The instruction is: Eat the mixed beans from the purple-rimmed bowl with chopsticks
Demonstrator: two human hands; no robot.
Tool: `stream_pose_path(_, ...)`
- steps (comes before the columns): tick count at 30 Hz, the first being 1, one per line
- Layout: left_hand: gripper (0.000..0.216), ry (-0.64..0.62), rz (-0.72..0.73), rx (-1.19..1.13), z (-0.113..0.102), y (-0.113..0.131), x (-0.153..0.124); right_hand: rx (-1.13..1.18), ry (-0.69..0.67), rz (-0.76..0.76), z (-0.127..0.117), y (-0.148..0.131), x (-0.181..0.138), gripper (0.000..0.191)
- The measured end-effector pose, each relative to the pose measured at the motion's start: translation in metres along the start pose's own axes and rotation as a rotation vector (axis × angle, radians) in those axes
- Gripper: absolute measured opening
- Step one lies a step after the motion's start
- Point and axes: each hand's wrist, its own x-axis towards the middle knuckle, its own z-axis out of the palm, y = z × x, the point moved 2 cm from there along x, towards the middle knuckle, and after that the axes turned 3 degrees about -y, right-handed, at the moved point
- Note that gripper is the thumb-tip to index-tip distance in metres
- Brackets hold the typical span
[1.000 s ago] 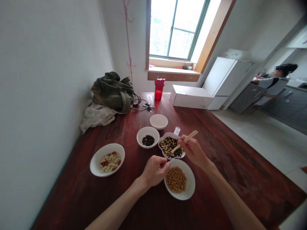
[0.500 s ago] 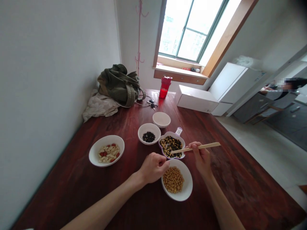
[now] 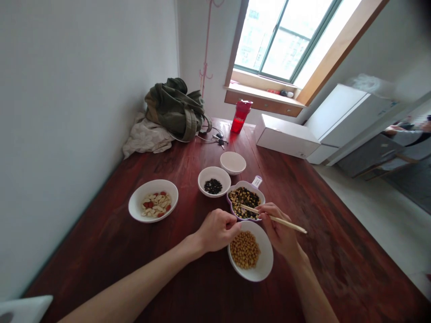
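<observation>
In my right hand [image 3: 283,231] is a pair of wooden chopsticks [image 3: 289,224], slanting left and down into a purple-rimmed, handled bowl [image 3: 257,184]. Mixed dark and yellow beans [image 3: 247,197] lie in it. Whether the tips grip a bean is too small to tell. My left hand [image 3: 218,229] is closed, thumb and forefinger at the upper left rim of a white bowl [image 3: 267,253] with yellow soybeans [image 3: 245,251]; the exact grip is partly hidden. Just behind stands a white bowl [image 3: 224,175] of black beans [image 3: 213,186].
A white bowl [image 3: 233,162] stands farther back. On the left, another bowl [image 3: 134,204] holds pale slices and red pieces. Toward the back are a green bag [image 3: 173,110], keys [image 3: 220,140], a red bottle [image 3: 240,117] and a white box [image 3: 286,137]. At far right a person is partly visible.
My right hand has lowered and shifted toward the soybean bowl, tilting the chopsticks so their back ends point down to the right. My left hand stays at the bowl rim. The view has shifted slightly.
</observation>
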Motion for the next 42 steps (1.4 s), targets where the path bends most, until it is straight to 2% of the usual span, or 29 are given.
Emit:
stream_pose_path(6,0.045,-0.002,-0.007,-0.003,-0.001,0.002,0.0,0.262,0.175,0.112,-0.002,0.003,0.004,0.021)
stream_pose_path(12,0.045,0.011,0.002,-0.027,-0.002,0.002,0.0,0.016,0.199,0.069,-0.005,-0.001,0.006,0.031)
stream_pose_path(17,0.045,-0.003,0.011,0.027,-0.001,0.002,0.0,-0.063,0.283,0.069,-0.006,0.001,0.005,0.037)
stream_pose_path(21,0.046,-0.004,0.009,0.049,-0.001,0.002,0.0,-0.158,0.287,0.07,-0.006,0.005,0.004,0.036)
stream_pose_path(30,0.046,-0.001,0.017,0.06,0.0,0.0,0.001,-0.118,0.301,0.041,-0.01,0.008,0.006,0.024)
stream_pose_path(36,0.047,-0.011,0.019,0.051,0.0,-0.001,0.001,-0.106,0.378,0.154,-0.013,0.011,0.002,0.026)
stream_pose_path(42,0.048,-0.011,0.025,0.053,0.001,-0.001,0.001,-0.019,0.342,0.231,-0.01,0.018,0.001,0.03)
